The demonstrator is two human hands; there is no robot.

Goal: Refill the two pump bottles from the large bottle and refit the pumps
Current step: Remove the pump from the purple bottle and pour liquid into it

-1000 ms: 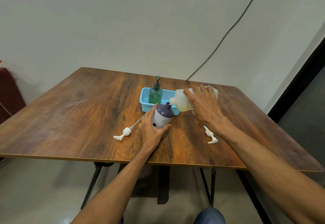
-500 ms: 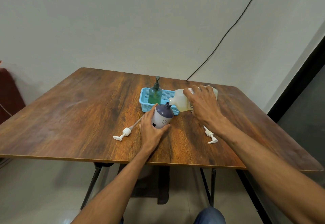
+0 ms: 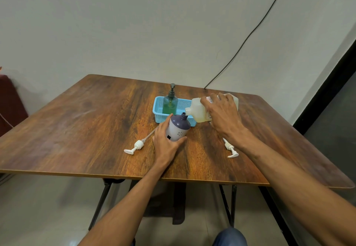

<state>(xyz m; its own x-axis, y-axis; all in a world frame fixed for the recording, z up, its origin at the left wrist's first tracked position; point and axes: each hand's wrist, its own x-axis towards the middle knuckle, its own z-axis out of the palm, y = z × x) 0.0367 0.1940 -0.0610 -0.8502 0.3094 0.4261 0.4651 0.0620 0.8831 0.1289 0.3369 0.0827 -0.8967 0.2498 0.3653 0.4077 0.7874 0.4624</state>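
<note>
My left hand (image 3: 165, 143) grips a white bottle with a purple top (image 3: 178, 128), tilted to the right, its neck uncapped. My right hand (image 3: 223, 117) holds the large translucent bottle (image 3: 198, 111) on its side, its mouth right at the purple bottle's neck. Yellowish liquid lies low in the large bottle. One white pump (image 3: 137, 145) lies on the table left of my left hand. A second white pump (image 3: 230, 149) lies under my right wrist. No second pump bottle without a pump shows; my right hand hides part of the table.
A blue plastic basket (image 3: 158, 104) stands behind the bottles, holding a green pump bottle (image 3: 170, 103) with a dark pump fitted. The wooden table (image 3: 86, 122) ends close to me. A black cable (image 3: 250, 33) runs down the wall to the table's far edge.
Both hands stay nearly still. The large bottle's mouth remains at the purple bottle's neck, with no clear shift.
</note>
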